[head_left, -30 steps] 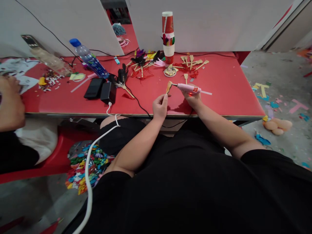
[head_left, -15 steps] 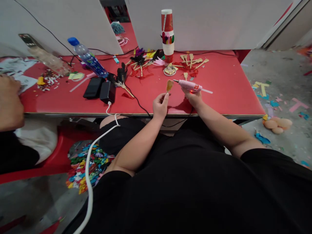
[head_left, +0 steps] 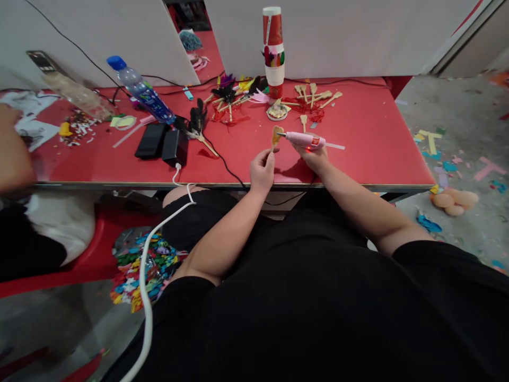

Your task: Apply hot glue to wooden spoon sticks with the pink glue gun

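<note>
Nozzle (head_left: 281, 135) of the pink glue gun (head_left: 305, 140) has shifted toward frame left since the prev. frame, from just beside the wooden piece (head_left: 275, 139) to its broad head, seemingly touching. That piece is just above ctr of frame, held roughly upright over the desk (head_left: 369, 132), broad end up. L hand's (head_left: 262, 168) grip is closed on the stem, thumb & fingertips pinching low; R hand's (head_left: 316, 158) grip is wrapped round the gun, handle mostly hidden. Risks, my guess: nozzle, if hot, could slip off the small head & burn the L fingers, b/c they sit close below; excess glue could run down the stem same way, or string onto the desk if the gun pulls off fast. Too light a pinch could let the piece twist under nozzle pressure. Pose: both forearms reach up-frame, L slanting right, R slanting left, wrists near the desk's front edge. Beyond, a second wooden piece (head_left: 304, 122) & a small dish (head_left: 277, 111) lie above the hands in frame.
</note>
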Demonstrator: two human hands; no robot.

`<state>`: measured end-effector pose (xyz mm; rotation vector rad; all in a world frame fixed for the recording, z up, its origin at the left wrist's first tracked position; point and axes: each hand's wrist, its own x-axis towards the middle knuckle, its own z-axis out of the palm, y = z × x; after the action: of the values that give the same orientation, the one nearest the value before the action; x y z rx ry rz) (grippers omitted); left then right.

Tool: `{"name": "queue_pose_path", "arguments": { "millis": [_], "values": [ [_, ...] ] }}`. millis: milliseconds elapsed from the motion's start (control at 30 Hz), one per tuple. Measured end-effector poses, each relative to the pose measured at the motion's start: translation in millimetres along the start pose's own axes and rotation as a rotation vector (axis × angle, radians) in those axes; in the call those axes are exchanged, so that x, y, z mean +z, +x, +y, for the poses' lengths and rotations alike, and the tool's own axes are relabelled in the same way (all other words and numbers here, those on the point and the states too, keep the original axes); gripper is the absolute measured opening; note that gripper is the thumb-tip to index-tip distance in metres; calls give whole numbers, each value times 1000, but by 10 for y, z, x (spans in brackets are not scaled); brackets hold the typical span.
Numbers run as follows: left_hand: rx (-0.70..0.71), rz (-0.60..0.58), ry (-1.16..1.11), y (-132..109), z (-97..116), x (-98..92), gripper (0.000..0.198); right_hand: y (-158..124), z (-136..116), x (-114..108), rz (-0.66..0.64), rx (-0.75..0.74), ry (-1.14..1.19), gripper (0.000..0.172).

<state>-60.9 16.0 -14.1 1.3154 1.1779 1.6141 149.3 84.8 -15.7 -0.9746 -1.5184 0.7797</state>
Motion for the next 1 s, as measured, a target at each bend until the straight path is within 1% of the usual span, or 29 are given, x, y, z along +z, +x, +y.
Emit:
{"name": "queue_pose_path", "arguments": {
  "millis": [100, 200, 367, 467, 633, 767, 833, 933, 1000],
  "values": [
    [7, -10, 12, -1, -16, -17, 33, 1, 17, 17, 5, 9, 15, 72],
    [13, 0, 30, 2, -38, -21, 33, -6, 23, 30, 5, 17, 10, 65],
    [28, 26, 23, 10, -92, -13, 34, -34, -100, 35, -66, 27, 14, 59],
    [15, 23, -15, 13, -122, -6, 38, -42, -163, 27, -71, 14, 3, 57],
    [-26, 43, -49, 9, -107, 11, 40, -44, -140, -6, -125, 18, -76, 51],
    [-32, 39, -50, -4, -59, 16, 40, -40, -110, -8, -146, 49, -85, 39],
    [-44, 45, -44, -5, -41, 13, 37, -39, -108, -2, -150, 55, -77, 36],
    [-71, 55, -32, 7, -20, 6, 29, -41, -109, 1, -170, 67, -91, 35],
    [-95, 57, -41, 20, -1, 7, 24, -46, -108, 0, -181, 78, -110, 38]
  ]
}}
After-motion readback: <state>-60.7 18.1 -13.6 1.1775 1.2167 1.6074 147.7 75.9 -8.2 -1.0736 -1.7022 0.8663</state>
